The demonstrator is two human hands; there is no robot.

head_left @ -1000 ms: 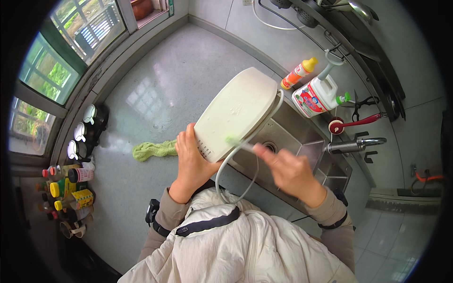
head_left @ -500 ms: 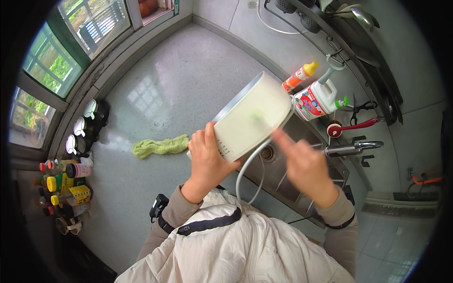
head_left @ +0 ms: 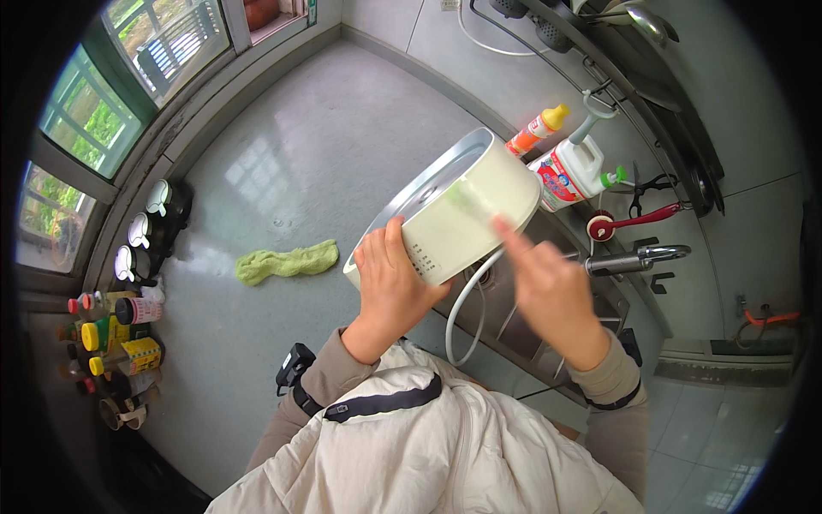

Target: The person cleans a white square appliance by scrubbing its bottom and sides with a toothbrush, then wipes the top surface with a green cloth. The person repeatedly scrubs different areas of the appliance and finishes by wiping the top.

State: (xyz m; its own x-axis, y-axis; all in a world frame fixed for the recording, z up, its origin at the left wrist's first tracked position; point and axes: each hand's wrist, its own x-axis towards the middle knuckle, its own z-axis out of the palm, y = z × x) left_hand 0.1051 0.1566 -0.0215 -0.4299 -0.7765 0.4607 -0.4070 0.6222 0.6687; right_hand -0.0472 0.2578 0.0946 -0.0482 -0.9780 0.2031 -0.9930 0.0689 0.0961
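Red and blue print marks the label on the white jug [head_left: 571, 177], and the orange bottle [head_left: 533, 131] beside it bears printing too. The cream appliance [head_left: 467, 210] has rows of small dark marks near one corner; it is held up tilted, over the sink's [head_left: 548, 330] left edge. Leftward, the grey surface [head_left: 282, 94] lies wide open around a green cloth [head_left: 287, 262]. The left hand [head_left: 387, 287] clasps the appliance's near end; the right hand [head_left: 552, 287], motion-blurred, pinches a brush [head_left: 469, 200], its green head a smear on the side.
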